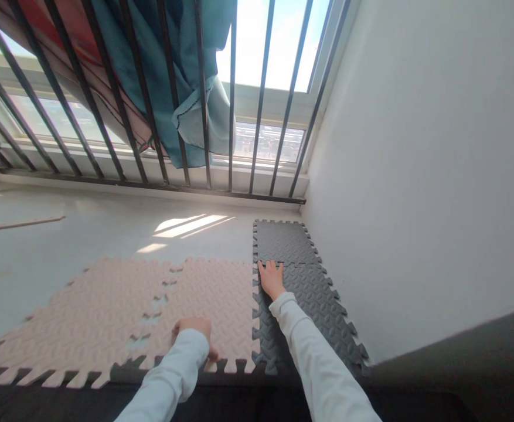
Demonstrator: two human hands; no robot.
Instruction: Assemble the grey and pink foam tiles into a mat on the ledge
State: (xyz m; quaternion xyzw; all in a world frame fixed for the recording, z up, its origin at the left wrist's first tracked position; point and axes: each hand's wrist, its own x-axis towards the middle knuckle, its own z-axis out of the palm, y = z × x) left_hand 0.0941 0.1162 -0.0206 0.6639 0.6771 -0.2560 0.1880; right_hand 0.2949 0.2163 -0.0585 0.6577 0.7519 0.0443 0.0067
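By the white wall (pixel 415 176), the right hand (pixel 271 279) lies flat and open on the grey mat (pixel 322 305), while the left hand (pixel 194 328) curls at the near edge of the pink mat (pixel 213 293), its grip hidden by the sleeve (pixel 181 366), with black bars (pixel 173 88) behind.

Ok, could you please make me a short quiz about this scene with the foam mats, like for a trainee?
1. True or false: the right hand lies flat on a grey mat.
2. What does the left hand touch? A) the pink mat B) the window bars C) nothing
3. Fill in the number: ___ grey mats lie joined along the wall.

Key: 1 true; 2 A; 3 two.
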